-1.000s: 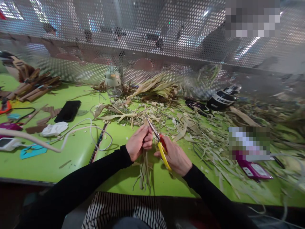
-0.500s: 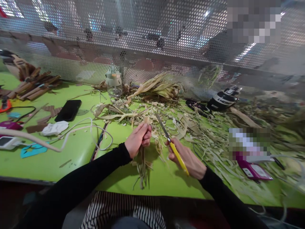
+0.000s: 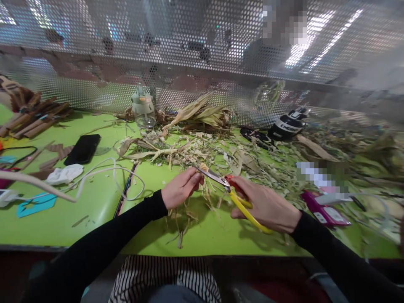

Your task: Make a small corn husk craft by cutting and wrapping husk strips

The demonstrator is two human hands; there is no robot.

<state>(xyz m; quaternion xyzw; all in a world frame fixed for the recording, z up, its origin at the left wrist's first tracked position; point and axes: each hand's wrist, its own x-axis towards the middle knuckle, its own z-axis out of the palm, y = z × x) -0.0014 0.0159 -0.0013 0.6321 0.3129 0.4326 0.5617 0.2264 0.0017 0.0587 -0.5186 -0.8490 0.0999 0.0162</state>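
Two hands (image 3: pixel 183 187) grip smooth steel scissors (image 3: pixel 217 179) and a dry, papery, fibrous husk bundle (image 3: pixel 203 168).

Left hand (image 3: pixel 183 187) pinched, right hand (image 3: pixel 268 204) curled; forearms (image 3: pixel 110 235) angled inward.

Craft workshop, green worktable (image 3: pixel 94 214), scattered dried husk scraps (image 3: pixel 202 147)

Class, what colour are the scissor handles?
The scissors have yellow and red handles, seen best in the head view.
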